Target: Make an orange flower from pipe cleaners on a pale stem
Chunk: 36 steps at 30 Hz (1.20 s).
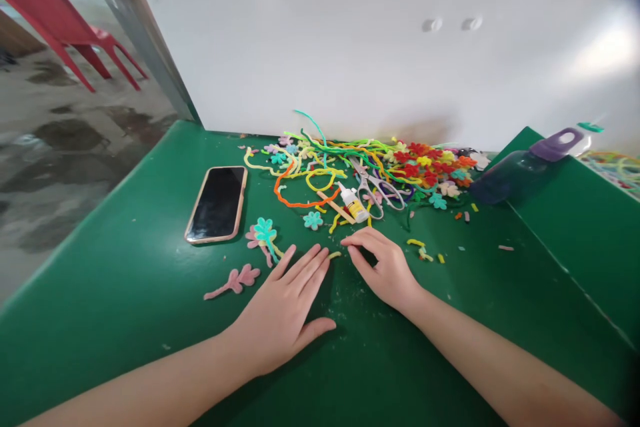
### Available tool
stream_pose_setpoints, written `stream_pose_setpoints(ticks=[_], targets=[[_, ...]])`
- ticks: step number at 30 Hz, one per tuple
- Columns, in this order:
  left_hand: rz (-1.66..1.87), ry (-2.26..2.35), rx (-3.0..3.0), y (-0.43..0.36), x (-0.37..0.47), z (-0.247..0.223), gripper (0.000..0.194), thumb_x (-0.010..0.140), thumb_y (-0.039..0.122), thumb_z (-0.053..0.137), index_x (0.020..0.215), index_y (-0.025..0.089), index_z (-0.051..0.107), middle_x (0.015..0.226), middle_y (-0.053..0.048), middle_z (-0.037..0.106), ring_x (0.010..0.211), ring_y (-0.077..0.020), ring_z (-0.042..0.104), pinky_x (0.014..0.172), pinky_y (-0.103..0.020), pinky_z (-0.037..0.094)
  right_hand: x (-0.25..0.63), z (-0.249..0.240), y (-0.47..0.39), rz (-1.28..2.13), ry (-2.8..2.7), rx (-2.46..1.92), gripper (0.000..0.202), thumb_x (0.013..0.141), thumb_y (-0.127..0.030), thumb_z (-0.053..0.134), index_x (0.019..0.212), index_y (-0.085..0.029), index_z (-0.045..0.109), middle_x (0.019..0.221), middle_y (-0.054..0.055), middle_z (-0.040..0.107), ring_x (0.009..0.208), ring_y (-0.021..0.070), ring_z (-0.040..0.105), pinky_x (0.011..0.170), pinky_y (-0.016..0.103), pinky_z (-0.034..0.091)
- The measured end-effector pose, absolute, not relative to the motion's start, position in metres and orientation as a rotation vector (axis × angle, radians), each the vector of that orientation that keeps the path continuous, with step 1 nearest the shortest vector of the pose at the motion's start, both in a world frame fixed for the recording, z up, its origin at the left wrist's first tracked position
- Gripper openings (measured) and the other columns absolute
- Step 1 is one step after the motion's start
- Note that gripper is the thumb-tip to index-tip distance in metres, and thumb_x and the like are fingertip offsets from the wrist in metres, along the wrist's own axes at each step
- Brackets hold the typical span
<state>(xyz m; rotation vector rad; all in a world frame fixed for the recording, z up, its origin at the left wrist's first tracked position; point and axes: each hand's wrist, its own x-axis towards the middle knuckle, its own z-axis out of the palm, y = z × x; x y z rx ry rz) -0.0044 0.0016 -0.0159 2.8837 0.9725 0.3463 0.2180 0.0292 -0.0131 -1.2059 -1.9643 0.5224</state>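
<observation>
Take the short pale-yellow piece of fuzzy wire on the green desk as the centre of a clock. Your left hand lies palm down toward 7 o'clock, fingers long and side by side, thumb spread away; the wire pokes out at its fingertips, though whether it runs beneath them cannot be told. Your right hand is curled at 3 o'clock, thumb and forefinger tips almost meeting just beside the wire; whether they pinch anything is too small to tell. The step looks like steadying this little piece for fine finger work. To do it well, press lightly with the left fingertips so the fuzz isn't crushed, and let the right pinch take only the free end. Mind your left hand's neighbours: the teal sprig at 10 o'clock and the pink sprig near 8 could be nudged. The glue bottle just past 12 and the scissors at 1 are near, so lift your right wrist clear of both.
</observation>
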Motion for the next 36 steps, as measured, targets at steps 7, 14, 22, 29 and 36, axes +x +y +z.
stream_pose_setpoints(ticks=[7, 14, 22, 29, 36], targets=[[0.445, 1.087, 2.928, 0.004, -0.006, -0.012, 0.056, 0.094, 0.046, 0.044, 0.134, 0.006, 0.048, 0.149, -0.017, 0.038, 0.142, -0.0333, 0.027, 0.114, -0.053, 0.028, 0.218, -0.014, 0.029, 0.554, -1.955, -1.225, 0.019, 0.089, -0.015, 0.048, 0.097, -0.02, 0.065, 0.091, 0.006, 0.066, 0.085, 0.0164, 0.063, 0.077, 0.032, 0.053], [0.61, 0.431, 2.818, -0.003, -0.002, 0.0, 0.026, 0.092, 0.024, 0.048, 0.111, 0.012, 0.062, 0.123, -0.009, 0.065, 0.125, -0.0231, 0.052, 0.107, -0.037, 0.043, 0.216, -0.015, 0.029, 0.463, -2.027, -1.197, 0.019, 0.088, -0.012, 0.049, 0.097, -0.02, 0.064, 0.089, 0.006, 0.066, 0.085, 0.0172, 0.062, 0.077, 0.034, 0.052], [0.688, 0.236, 2.73, -0.002, -0.004, -0.002, 0.024, 0.088, 0.022, 0.049, 0.067, 0.017, 0.058, 0.061, -0.004, 0.06, 0.059, -0.016, 0.055, 0.055, -0.03, 0.045, 0.214, -0.018, 0.029, 0.315, -2.127, -1.149, 0.019, 0.087, -0.01, 0.05, 0.097, -0.018, 0.064, 0.088, 0.006, 0.066, 0.085, 0.0178, 0.06, 0.078, 0.035, 0.05], [0.908, 0.087, 2.808, -0.015, -0.002, -0.01, 0.058, 0.094, 0.045, 0.041, 0.043, 0.017, 0.043, 0.04, 0.001, 0.037, 0.038, -0.0127, 0.033, 0.041, -0.031, 0.015, 0.212, -0.02, 0.031, 0.255, -2.158, -1.107, 0.018, 0.086, -0.009, 0.051, 0.095, -0.018, 0.063, 0.086, 0.006, 0.066, 0.084, 0.018, 0.06, 0.077, 0.035, 0.05], [0.947, 0.106, 2.844, -0.02, 0.001, -0.011, 0.044, 0.082, 0.03, 0.052, 0.041, 0.017, 0.043, 0.037, 0.001, 0.036, 0.035, -0.0127, 0.032, 0.039, -0.029, 0.017, 0.213, -0.02, 0.031, 0.244, -2.164, -1.106, 0.018, 0.086, -0.009, 0.052, 0.096, -0.019, 0.063, 0.086, 0.006, 0.066, 0.083, 0.0179, 0.06, 0.077, 0.035, 0.05]])
